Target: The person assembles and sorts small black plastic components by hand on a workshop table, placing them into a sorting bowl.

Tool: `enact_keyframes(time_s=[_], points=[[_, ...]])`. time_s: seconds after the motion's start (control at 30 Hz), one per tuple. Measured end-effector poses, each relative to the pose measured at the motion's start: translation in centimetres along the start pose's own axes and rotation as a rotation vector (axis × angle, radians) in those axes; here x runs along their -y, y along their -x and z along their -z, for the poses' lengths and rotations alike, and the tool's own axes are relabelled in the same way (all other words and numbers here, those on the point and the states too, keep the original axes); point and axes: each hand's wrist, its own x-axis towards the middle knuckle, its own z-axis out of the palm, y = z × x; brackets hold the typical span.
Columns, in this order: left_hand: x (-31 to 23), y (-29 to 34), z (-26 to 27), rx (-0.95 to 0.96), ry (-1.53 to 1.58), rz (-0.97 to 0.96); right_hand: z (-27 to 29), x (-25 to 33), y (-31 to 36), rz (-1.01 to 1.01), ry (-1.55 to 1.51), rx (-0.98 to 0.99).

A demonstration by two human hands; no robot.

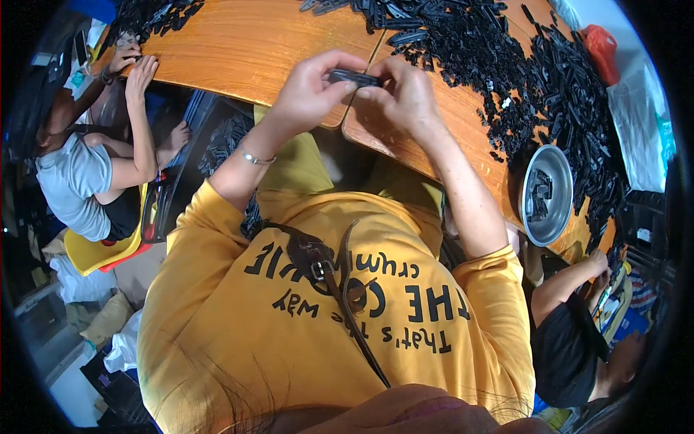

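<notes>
Both my hands meet over the near edge of the wooden table, at the seam between two tabletops. Between them is a slim, elongated black plastic piece (354, 77), level and lying crosswise. My left hand (311, 90) pinches its left end with thumb and fingers. At the other end, my right hand (406, 94) closes on it with thumb and forefinger. The fingers cover both ends, so its exact kind cannot be made out. Beyond my hands lies a heap of similar long black pieces (408, 36) and small black parts (499, 87).
A metal bowl (528, 184) holding several black pieces stands at the table's right side. More black parts (578, 108) spread behind it, near a red bag (600, 52). One person (79, 181) sits at the left; another person (571, 340) works at the right. The wooden tabletop (224, 50) extends left.
</notes>
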Motion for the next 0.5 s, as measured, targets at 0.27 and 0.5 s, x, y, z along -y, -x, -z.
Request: enact_keyframes(time_s=[0.27,0.5], points=[[-4.5,7.8,10.7,0.229,-1.012,0.294,-2.1,-1.6,1.9,0.179,-0.134,0.089],[-2.1,-0.3,6.1,-0.134,-0.883,-0.057,3.9,-5.9,0.4,0.033,0.585,-0.089]])
